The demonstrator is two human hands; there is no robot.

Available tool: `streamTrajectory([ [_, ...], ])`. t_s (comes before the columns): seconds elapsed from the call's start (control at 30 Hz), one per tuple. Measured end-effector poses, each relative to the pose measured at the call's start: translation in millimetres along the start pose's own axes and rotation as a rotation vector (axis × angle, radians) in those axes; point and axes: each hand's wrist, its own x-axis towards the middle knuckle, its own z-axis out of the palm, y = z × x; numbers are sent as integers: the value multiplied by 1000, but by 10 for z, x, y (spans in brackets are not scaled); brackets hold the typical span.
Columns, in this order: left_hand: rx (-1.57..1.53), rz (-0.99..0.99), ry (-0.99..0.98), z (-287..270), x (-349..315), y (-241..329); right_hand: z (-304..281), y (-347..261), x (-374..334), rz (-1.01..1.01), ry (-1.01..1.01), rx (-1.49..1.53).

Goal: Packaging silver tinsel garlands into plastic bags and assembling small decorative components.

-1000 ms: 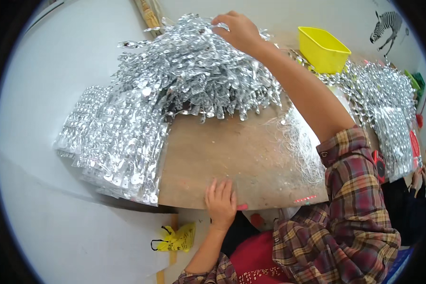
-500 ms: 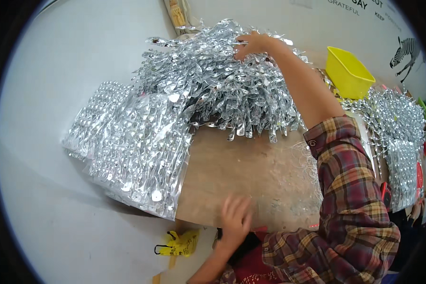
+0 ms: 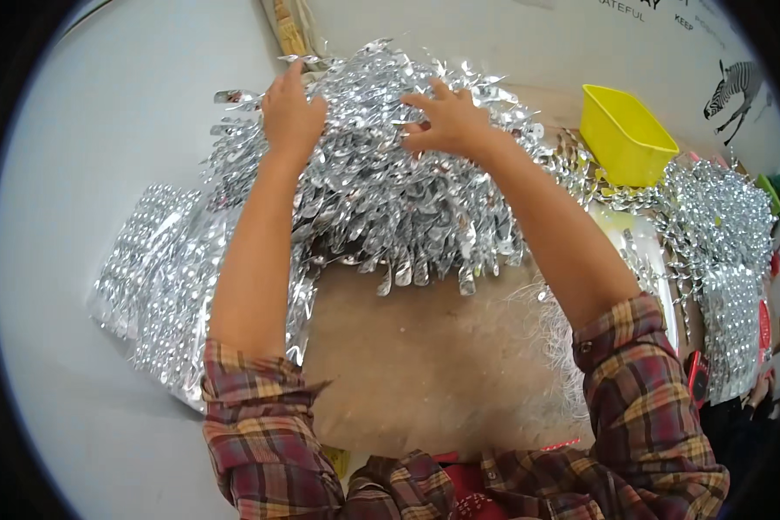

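A big heap of shiny silver, spoon-shaped pieces (image 3: 390, 186) covers the far part of the brown work table (image 3: 407, 347). Over its far left side is my left hand (image 3: 293, 113), resting on the pieces with thumb apart from the fingers. My right hand (image 3: 451, 121) lies on the upper middle of the same heap, fingers spread. Neither hand visibly grips a piece, though some fingertips sink among the shiny bits. Rows of silver pieces in a clear sheet (image 3: 143, 269) sit at the left, partly hidden behind my left forearm.
A yellow plastic bin (image 3: 628, 139) stands at the back right. Beside it, more silver strands (image 3: 719, 204) hang and pile up. Loose pale threads (image 3: 559, 347) lie on the table's right side. At the right edge, part of another person's hand (image 3: 761, 390) shows near a red object (image 3: 698, 377).
My left hand has risen from the near table edge to the heap's far left. My right hand has shifted slightly left and nearer. The view has moved a little.
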Motion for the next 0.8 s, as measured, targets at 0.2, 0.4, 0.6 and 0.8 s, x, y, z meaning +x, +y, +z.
streamTrajectory([
  [0.2, -311, -317, -250, 491, 401, -46, 62, 145, -185, -44, 81, 33],
  [0.4, -454, -216, -650, 707, 918, -146, 54, 195, -313, -114, 154, 82],
  [0.6, -589, -138, -698, 916, 725, 7, 55, 379, -363, -114, 178, 143],
  [0.8, -772, -79, -627, 986, 273, 286, 147, 823, -470, -7, 325, 323],
])
